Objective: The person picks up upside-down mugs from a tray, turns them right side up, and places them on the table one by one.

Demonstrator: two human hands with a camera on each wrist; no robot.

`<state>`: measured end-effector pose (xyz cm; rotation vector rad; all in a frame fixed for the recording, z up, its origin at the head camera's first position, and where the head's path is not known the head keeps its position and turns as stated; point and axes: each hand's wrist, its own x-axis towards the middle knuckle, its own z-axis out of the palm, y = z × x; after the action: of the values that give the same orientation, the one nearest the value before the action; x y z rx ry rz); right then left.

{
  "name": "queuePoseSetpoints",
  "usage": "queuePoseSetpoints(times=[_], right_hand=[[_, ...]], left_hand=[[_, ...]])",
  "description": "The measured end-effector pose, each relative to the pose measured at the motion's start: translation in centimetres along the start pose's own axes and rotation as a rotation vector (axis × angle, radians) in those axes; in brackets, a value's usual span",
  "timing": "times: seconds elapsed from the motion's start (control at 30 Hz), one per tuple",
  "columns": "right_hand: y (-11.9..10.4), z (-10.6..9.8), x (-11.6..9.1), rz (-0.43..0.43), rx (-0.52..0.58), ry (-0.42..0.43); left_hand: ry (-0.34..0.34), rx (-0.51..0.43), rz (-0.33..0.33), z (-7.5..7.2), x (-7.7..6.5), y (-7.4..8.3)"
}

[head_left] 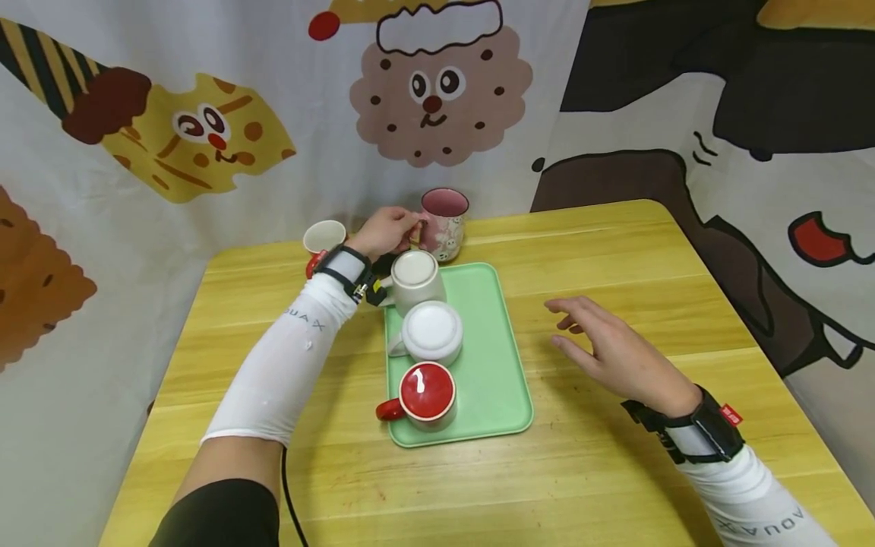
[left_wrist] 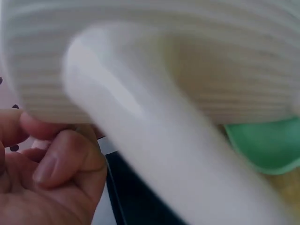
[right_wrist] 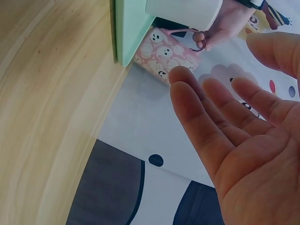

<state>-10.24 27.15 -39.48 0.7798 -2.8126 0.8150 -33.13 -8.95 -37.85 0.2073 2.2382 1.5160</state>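
Observation:
My left hand [head_left: 388, 232] pinches the handle of a pink mug [head_left: 447, 237], which stands upright at the back of the table, behind the tray. Ghost faces on the mug's side show in the right wrist view. Just in front of this hand, a ribbed off-white mug [head_left: 415, 275] rests bottom-up on the green tray [head_left: 488, 342]; its handle fills much of the left wrist view. To the right of the tray, my right hand [head_left: 615, 346] hovers over the wood table with fingers spread and loosely bent, holding nothing.
Nearer on the tray sit an upturned white mug [head_left: 432, 332] and a mug with a red round top and red handle [head_left: 428, 395]. Left of my left wrist stands a white mug with a red handle [head_left: 324, 237]. A cartoon-printed curtain [head_left: 273, 61] hangs behind the table.

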Motion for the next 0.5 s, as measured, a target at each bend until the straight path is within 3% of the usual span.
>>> queuePoseSetpoints(times=[0.3,0.5], right_hand=[[-0.4,0.3,0.1,-0.001,0.011,-0.019],[-0.6,0.5,0.1,0.002,0.006,-0.013]], left_hand=[[0.044,0.175,-0.022,-0.4,-1.1,0.5],[0.071,0.305,0.015,-0.4,-1.5,0.2]])
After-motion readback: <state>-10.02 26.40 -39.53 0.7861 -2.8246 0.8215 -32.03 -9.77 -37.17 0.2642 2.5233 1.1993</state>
